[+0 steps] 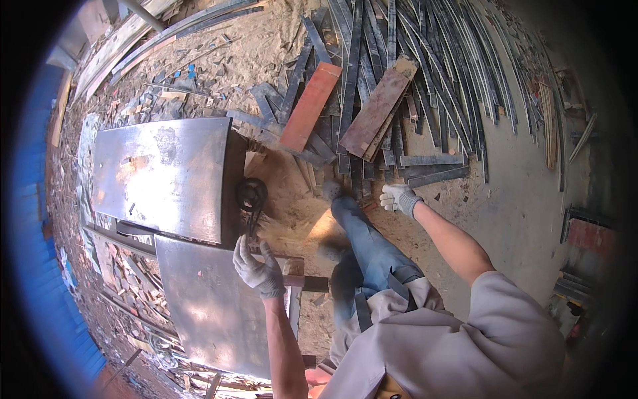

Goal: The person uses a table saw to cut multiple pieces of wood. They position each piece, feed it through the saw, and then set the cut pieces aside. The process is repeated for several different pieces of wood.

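Note:
My left hand, in a grey work glove, rests with fingers spread on the right edge of a steel table top. It holds nothing. Just beyond it sits a round black part at the gap beside a second steel plate. My right hand, also gloved, hangs out to the right with fingers loosely curled and nothing in it. It hovers above the near ends of a heap of flat steel strips. My leg in blue jeans steps forward between the hands.
Two rust-red flat plates lie on the strip heap. Scrap metal and offcuts litter the sandy ground at the left and far side. More red and dark metal pieces lie at the right edge.

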A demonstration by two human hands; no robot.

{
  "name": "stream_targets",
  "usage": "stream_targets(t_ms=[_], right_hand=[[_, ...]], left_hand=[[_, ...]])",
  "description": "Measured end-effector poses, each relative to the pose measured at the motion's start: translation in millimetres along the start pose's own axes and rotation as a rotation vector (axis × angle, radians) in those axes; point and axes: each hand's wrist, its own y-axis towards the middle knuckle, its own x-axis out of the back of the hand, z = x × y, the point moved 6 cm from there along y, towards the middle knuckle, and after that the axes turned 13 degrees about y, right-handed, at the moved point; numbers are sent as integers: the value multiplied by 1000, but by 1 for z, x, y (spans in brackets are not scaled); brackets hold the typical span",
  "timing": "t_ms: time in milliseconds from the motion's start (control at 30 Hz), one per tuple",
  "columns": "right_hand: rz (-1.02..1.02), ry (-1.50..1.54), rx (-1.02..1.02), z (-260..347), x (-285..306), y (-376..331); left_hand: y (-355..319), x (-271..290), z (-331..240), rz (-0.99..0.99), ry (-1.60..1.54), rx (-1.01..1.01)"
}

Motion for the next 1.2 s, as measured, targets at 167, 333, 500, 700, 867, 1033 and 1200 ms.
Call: stream_targets(t_ms=[167, 333, 500, 700, 867, 1033, 1200], right_hand=[[4, 56, -80, 26, -136, 167], [75, 107, -99, 22, -259, 416], [-91, -482, 60, 22, -340, 644], [-256, -183, 155, 40, -398, 709], [-15, -247, 344, 92, -379, 583], [94, -292, 326, 164, -270, 316], [512, -807, 651, 222, -203, 13]], left_hand=[[174, -123, 5, 74, 183, -314], [253, -246, 6, 150, 360, -537], [240, -292, 36, 174, 500, -534], [238, -304, 68, 284, 551, -388], [238, -293, 55, 208, 482, -470], [258, -263, 41, 156, 342, -473], [261, -176, -18, 66, -189, -149]])
